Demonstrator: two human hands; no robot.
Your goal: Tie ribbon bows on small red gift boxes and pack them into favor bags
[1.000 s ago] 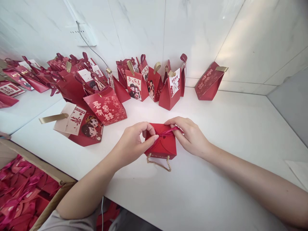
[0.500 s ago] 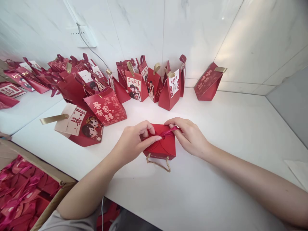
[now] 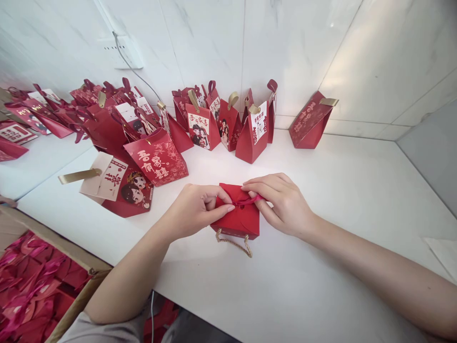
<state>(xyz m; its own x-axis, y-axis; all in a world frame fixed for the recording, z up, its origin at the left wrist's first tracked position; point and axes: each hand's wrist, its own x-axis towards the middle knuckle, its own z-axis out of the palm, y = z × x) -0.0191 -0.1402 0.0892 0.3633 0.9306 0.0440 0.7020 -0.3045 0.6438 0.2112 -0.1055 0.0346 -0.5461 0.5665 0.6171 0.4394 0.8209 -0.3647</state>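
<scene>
White counter (image 3: 339,200); left hand (image 3: 194,209) and right hand (image 3: 285,202), now closer, pinch ribbon (image 3: 246,201) on the red box (image 3: 237,223).

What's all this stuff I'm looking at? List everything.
small box: one, red, on the counter between the hands
ribbon: one, pink, across the small box's top
rope handle: one, beige, at the small box's near side
standing bags: several, red with gold tabs, by the back wall
lone bag: one, red, leaning by the wall, right
lying bags: two, red, left of the hands
heaped bags: many, red, far left
cardboard carton: one, brown, lower left, holding red and pink pieces
socket: one, white, on the wall, cable attached
counter: one, white
left hand: pinching the small box's top
right hand: pinching the ribbon
</scene>
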